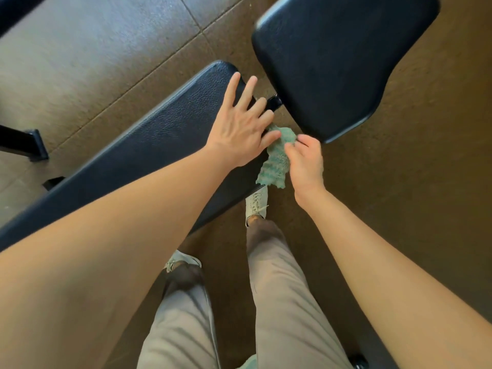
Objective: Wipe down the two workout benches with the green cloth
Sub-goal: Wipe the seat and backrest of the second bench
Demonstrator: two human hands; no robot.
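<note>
A: Status on the benches? Go L to R.

B: Under the left hand [239, 129] is the long bench pad [133, 145]. That hand lies flat on the pad's far end, fingers straight and spread, gripping nothing. The thumb tip is at the top edge of the green cloth [277, 161], touching or nearly so.

A: So where's the cloth exactly?

B: Btwn the two hands, just off the long pad's edge. It hangs down bunched, w/ the lower end over a pale shoe [257, 203] on the floor [106, 49]. It's not pressed on either pad. The right hand [306, 166] has its fingers curled, pinching the cloth from the side.

A: And the other bench?

B: The wide bench pad [332, 62] sits past the right hand, up and fwd of it. Neither hand nor the cloth is on it. A small metal bracket [275, 101] shows btwn the two pads, so I can't tell if they're separate benches or joined.

A: How much is done?

B: Hard to say. Both pads look equally dark, w/ no wet streaks or marks to show a wiped area. My guess is the cloth is being regripped btwn passes. Approx mid-task at best, and the wide pad prob needs wiping next.
</note>
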